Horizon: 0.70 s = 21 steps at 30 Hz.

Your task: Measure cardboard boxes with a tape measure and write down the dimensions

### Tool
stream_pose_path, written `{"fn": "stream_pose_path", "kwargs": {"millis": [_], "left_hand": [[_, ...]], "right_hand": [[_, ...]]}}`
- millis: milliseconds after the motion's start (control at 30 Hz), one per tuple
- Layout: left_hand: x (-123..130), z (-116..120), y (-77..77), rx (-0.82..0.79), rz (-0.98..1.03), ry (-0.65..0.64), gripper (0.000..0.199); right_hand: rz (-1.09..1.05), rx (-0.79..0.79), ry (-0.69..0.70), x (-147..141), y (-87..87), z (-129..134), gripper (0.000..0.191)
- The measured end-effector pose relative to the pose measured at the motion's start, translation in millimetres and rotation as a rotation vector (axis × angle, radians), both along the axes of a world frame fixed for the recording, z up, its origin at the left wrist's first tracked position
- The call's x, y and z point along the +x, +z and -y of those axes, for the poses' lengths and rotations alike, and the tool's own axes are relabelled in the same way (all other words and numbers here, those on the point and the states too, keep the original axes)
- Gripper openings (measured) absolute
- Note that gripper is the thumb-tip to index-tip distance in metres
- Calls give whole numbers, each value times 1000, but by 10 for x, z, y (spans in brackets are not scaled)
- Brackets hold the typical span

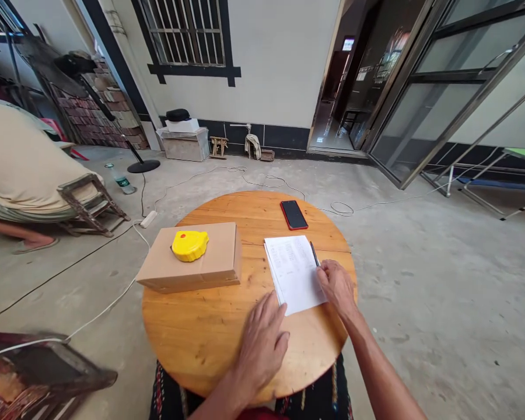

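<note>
My right hand is at the right edge of some white paper sheets with writing on the upper part. Its fingers are curled together around the near end of a dark pen, whose other end points away from me. My left hand rests on the round wooden table, fingers stretched out, fingertips by the lower left corner of the paper. Beyond the sheets lies a phone with a red edge. To the left, a yellow tape measure sits on a closed cardboard box.
A seated person is at the left, near a wooden stool and a plastic bottle. Cables and a power strip lie on the concrete floor. A standing fan and an open glass door stand farther back.
</note>
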<state>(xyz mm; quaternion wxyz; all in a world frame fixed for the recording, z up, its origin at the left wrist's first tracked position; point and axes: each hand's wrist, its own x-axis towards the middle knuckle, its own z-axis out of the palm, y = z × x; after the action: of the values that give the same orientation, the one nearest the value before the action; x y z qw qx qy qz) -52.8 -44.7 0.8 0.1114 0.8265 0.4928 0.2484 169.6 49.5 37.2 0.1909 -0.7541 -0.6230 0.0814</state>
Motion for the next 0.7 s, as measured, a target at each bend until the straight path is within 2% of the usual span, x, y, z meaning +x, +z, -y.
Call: {"fn": "stream_pose_path", "kwargs": {"millis": [100,200,367,533,700], "left_hand": [[153,-182,-11,-26,-80,-14,62],[174,-225,-66,-20,-128,-12,59],[-39,35,-165,32,-172,13,50],[-177,341,-176,59,-134,11,49],[-184,400,-107,55,-46,37,37]], "right_hand": [[-41,36,42,140,-63,30,18],[-100,63,102,97,-143,98,18],[-213,72,161,-5,-218,344,21],[-308,58,145,-17,-244,639,21],[-417,86,131,-77,-246,882,25]]}}
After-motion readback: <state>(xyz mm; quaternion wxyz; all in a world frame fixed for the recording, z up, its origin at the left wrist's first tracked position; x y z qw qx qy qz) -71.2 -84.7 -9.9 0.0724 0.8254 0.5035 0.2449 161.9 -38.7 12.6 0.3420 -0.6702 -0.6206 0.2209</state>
